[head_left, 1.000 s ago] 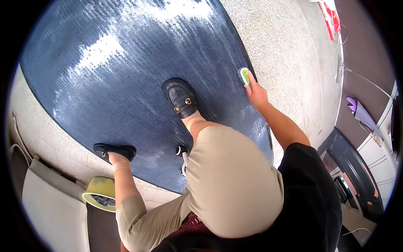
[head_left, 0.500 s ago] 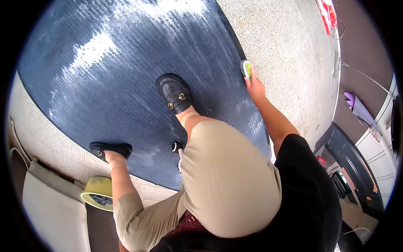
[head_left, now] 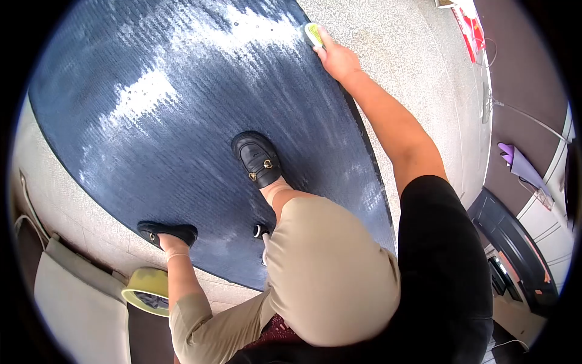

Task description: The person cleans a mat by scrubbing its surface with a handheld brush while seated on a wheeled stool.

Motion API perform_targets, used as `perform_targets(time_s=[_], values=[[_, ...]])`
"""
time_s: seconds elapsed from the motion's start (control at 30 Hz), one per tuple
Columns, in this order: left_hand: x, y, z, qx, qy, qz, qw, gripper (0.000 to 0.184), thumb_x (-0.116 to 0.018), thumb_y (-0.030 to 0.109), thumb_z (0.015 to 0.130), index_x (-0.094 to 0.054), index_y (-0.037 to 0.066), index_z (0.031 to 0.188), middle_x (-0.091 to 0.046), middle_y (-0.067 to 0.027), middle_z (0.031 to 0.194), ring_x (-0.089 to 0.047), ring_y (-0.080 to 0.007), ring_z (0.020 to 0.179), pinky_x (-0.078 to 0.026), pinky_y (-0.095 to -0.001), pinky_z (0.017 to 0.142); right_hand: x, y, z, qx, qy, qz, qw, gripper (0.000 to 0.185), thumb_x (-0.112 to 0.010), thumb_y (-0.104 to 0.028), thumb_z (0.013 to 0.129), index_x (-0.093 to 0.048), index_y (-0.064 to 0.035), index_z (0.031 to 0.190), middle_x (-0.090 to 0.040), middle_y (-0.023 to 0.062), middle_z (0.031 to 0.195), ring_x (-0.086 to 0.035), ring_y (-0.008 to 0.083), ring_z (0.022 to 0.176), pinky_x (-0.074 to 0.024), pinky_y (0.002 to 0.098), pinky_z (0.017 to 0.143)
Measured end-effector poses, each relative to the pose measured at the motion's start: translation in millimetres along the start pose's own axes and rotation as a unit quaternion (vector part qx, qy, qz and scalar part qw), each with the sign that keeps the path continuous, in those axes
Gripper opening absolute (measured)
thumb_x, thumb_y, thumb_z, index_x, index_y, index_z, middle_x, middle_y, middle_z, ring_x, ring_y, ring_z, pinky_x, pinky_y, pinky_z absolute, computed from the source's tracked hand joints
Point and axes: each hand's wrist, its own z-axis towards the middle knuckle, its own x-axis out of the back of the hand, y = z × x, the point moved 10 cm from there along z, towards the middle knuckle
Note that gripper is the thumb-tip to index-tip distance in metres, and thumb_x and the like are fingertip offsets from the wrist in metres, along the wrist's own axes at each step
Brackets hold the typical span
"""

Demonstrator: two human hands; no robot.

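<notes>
My right hand (head_left: 338,62) is closed around a green-and-white scrubbing brush (head_left: 313,34). The arm is stretched far forward, and the brush lies at the right-hand edge of a big dark blue-grey ribbed mat (head_left: 200,176). White suds or powder (head_left: 242,33) coat the mat in a band to the left of the brush, and another white patch (head_left: 145,97) lies farther left. The brush's underside is hidden. My left hand is out of the picture.
Two feet in black loafers (head_left: 259,159) stand on the mat. A small white-and-black object (head_left: 260,231) is partly hidden by the leg. To the left is a yellow-green basin (head_left: 148,281) with dark cloth inside. Speckled floor (head_left: 412,91) borders the mat; a purple wrapped bundle (head_left: 524,165) is at right.
My right hand has slid the brush forward and leftward along the mat's edge, straightening the arm. The whole view has shifted slightly; the feet stay planted on the mat.
</notes>
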Motion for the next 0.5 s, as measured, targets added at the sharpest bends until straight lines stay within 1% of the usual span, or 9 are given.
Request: perform_targets(time_s=[0.07, 0.13, 0.17, 0.2, 0.27, 0.33, 0.4, 0.47, 0.5], values=[[3, 4, -6, -0.028, 0.048, 0.010, 0.998, 0.090, -0.050, 0.071, 0.077, -0.026, 0.021, 0.147, -0.020, 0.0025, 0.154, -0.021, -0.0233, 0.138, -0.020, -0.0500, 0.110, 28, -44, 56, 0.015, 0.027, -0.009, 0.999, 0.055, -0.042, -0.043, 0.095, -0.019, -0.0319, 0.144, -0.066, 0.0166, 0.096, -0.064, 0.0344, 0.086, -0.0488, 0.0452, 0.075], [3, 6, -13, -0.056, 0.094, 0.020, 0.994, 0.091, -0.051, 0.071, 0.076, -0.025, 0.021, 0.147, -0.018, 0.0028, 0.155, -0.020, -0.0231, 0.139, -0.020, -0.0500, 0.110, 39, -60, 106, 0.026, 0.016, 0.041, 0.999, 0.061, -0.047, -0.042, 0.090, -0.031, -0.0104, 0.139, -0.065, 0.0219, 0.102, -0.062, 0.0375, 0.098, -0.0467, 0.0485, 0.087], [-2, 5, -16, -0.059, 0.083, 0.039, 0.994, 0.096, -0.050, 0.075, 0.074, -0.021, 0.021, 0.148, -0.016, 0.0024, 0.155, -0.017, -0.0239, 0.140, -0.017, -0.0499, 0.111, 44, -65, 110, -0.001, 0.020, 0.046, 0.999, 0.057, -0.046, -0.039, 0.091, -0.033, -0.0095, 0.138, -0.065, 0.0223, 0.103, -0.062, 0.0370, 0.097, -0.0468, 0.0487, 0.087], [-5, 7, -18, -0.061, 0.071, 0.061, 0.994, 0.102, -0.049, 0.079, 0.071, -0.017, 0.022, 0.149, -0.013, 0.0020, 0.156, -0.013, -0.0247, 0.141, -0.014, -0.0498, 0.113, 43, -68, 104, 0.000, 0.018, 0.048, 0.999, 0.057, -0.046, -0.039, 0.091, -0.033, -0.0095, 0.138, -0.065, 0.0223, 0.103, -0.062, 0.0370, 0.097, -0.0468, 0.0487, 0.087], [17, 13, 0, -0.051, 0.097, 0.022, 0.994, 0.092, -0.051, 0.072, 0.076, -0.022, 0.023, 0.148, -0.016, 0.0031, 0.155, -0.018, -0.0223, 0.140, -0.019, -0.0510, 0.111, 41, -62, 82, -0.029, 0.023, 0.000, 0.999, 0.058, -0.044, -0.041, 0.095, -0.018, -0.0322, 0.146, -0.066, 0.0186, 0.100, -0.064, 0.0355, 0.090, -0.0481, 0.0454, 0.080], [6, 14, -2, -0.056, 0.055, 0.011, 0.997, 0.092, -0.051, 0.073, 0.075, -0.023, 0.023, 0.148, -0.016, 0.0029, 0.155, -0.018, -0.0221, 0.140, -0.018, -0.0512, 0.111, 14, -30, 37, -0.026, 0.021, 0.031, 0.999, 0.056, -0.043, -0.040, 0.095, -0.020, -0.0308, 0.144, -0.066, 0.0172, 0.096, -0.064, 0.0352, 0.086, -0.0487, 0.0456, 0.075], [-4, 14, -11, -0.052, 0.061, 0.011, 0.997, 0.092, -0.051, 0.073, 0.074, -0.024, 0.023, 0.148, -0.017, 0.0027, 0.155, -0.018, -0.0221, 0.140, -0.018, -0.0509, 0.111, -10, 6, -33, -0.051, -0.025, 0.033, 0.998, 0.059, -0.047, -0.039, 0.094, -0.018, -0.0301, 0.146, -0.065, 0.0206, 0.092, -0.064, 0.0368, 0.080, -0.0495, 0.0451, 0.071], [-4, 12, -7, -0.047, 0.060, 0.014, 0.997, 0.101, -0.045, 0.079, 0.073, -0.018, 0.019, 0.149, -0.013, -0.0009, 0.156, -0.013, -0.0254, 0.142, -0.011, -0.0501, 0.114, -36, 36, -95, 0.009, 0.017, 0.055, 0.998, 0.061, -0.048, -0.038, 0.094, -0.017, -0.0309, 0.146, -0.064, 0.0208, 0.086, -0.064, 0.0371, 0.076, -0.0496, 0.0455, 0.068], [2, 12, -8, -0.036, 0.094, -0.005, 0.995, 0.091, -0.049, 0.073, 0.075, -0.026, 0.022, 0.147, -0.019, 0.0027, 0.154, -0.020, -0.0230, 0.139, -0.018, -0.0503, 0.111, -34, 33, -104, 0.008, 0.015, 0.053, 0.998, 0.061, -0.048, -0.038, 0.094, -0.017, -0.0309, 0.146, -0.064, 0.0208, 0.086, -0.064, 0.0371, 0.076, -0.0496, 0.0455, 0.068]])
